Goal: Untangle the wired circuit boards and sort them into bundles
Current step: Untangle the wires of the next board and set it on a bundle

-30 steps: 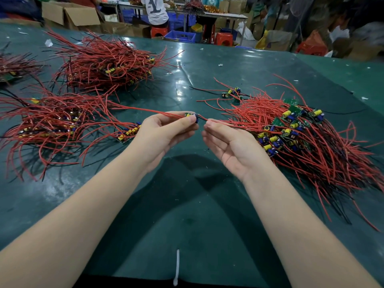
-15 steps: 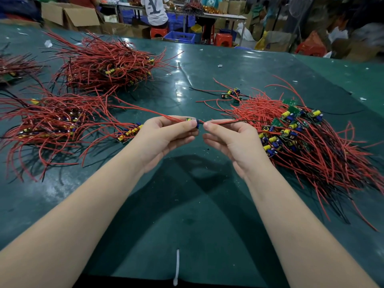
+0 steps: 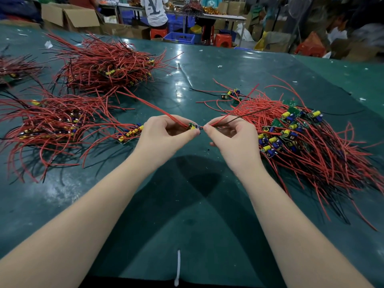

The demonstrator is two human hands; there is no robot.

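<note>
Above table (image 3: 187,204), hands (image 3: 166,134) pinching board (image 3: 193,126)

Bare dark-green table surface (image 3: 187,215) open in the near middle between both forearms, tangled heap of red-wired circuit boards (image 3: 311,142) blocking the right, flatter red-wire bundle (image 3: 52,123) blocking the left, larger red-wire pile (image 3: 104,63) obstructing far left, clear glossy lane running between the piles.

Factory floor; worktables (image 3: 216,65), cardboard boxes (image 3: 70,16)
</note>
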